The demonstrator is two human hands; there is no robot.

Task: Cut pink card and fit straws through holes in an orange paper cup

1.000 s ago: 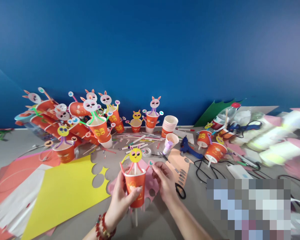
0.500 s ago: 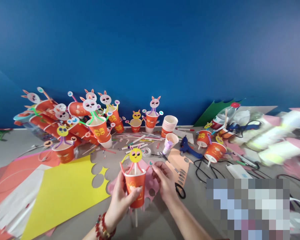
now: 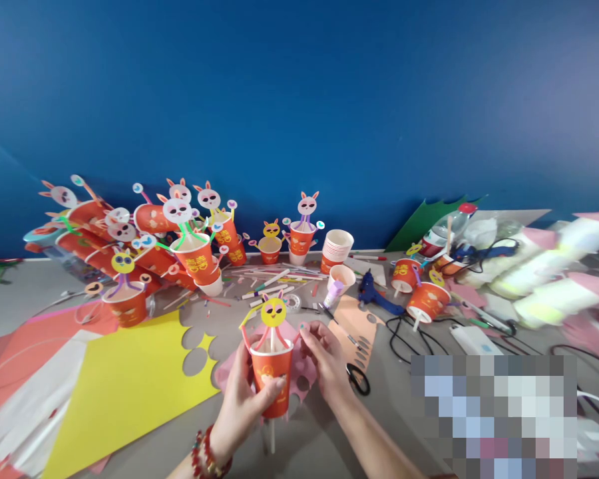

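My left hand [image 3: 247,392] is wrapped round an orange-red paper cup [image 3: 271,372], held upright above the table. A yellow paper rabbit face [image 3: 273,311] with pink ears rises from the cup, on a white stick [image 3: 273,436] that also sticks out below the base. Pink-orange strips spread to both sides of the rim like arms, and the left one bends into yellow. At the right arm's end, my right hand [image 3: 324,352] pinches a small pale paper disc [image 3: 303,326], mostly covered by the fingertips.
Finished cup puppets [image 3: 194,259] crowd the back left. Stacked cups [image 3: 336,249], a blue glue gun [image 3: 374,296], and black scissors [image 3: 358,379] lie to the right, with trailing cables. Yellow card [image 3: 134,379] spreads at left. White rolls [image 3: 554,266] fill the far right.
My right fingers have closed over the small disc, which showed its teal mark before. The cup and rabbit face have shifted very slightly right. My left hand keeps its hold.
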